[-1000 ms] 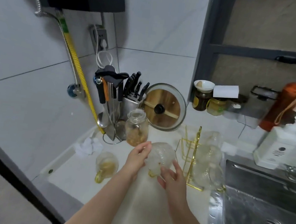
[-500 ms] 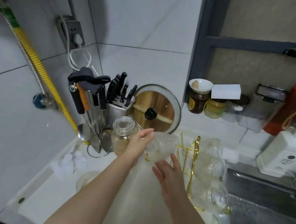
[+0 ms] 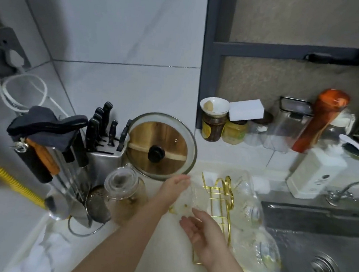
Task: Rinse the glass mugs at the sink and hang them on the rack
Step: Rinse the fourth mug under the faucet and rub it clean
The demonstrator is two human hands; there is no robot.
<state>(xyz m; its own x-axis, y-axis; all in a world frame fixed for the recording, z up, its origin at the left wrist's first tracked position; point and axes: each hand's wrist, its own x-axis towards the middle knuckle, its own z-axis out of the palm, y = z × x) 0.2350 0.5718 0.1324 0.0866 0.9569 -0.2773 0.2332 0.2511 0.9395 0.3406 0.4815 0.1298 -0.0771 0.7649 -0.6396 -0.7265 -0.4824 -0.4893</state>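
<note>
A clear glass mug [image 3: 189,200] with a gold handle is held against the left side of the gold wire rack [image 3: 226,196] on the white counter. My left hand [image 3: 174,189] grips the mug from the left and top. Just below it, my right hand [image 3: 202,232] is open with its fingers spread, the fingertips at the mug's underside. Two more glass mugs [image 3: 253,207] [image 3: 260,254] hang on the rack's right side, next to the steel sink [image 3: 319,230]. The held mug is blurred and see-through, so its exact tilt is unclear.
A glass teapot [image 3: 124,187] stands left of my left hand, with a pot lid [image 3: 159,147], knife block [image 3: 104,143] and utensil holder [image 3: 60,167] behind. A white soap bottle [image 3: 316,172] and a small tap [image 3: 345,191] sit behind the sink. Jars line the window ledge.
The mug has gone up and right, from over the counter to the rack. My right hand has let go of it and now lies open beneath. The view has shifted right.
</note>
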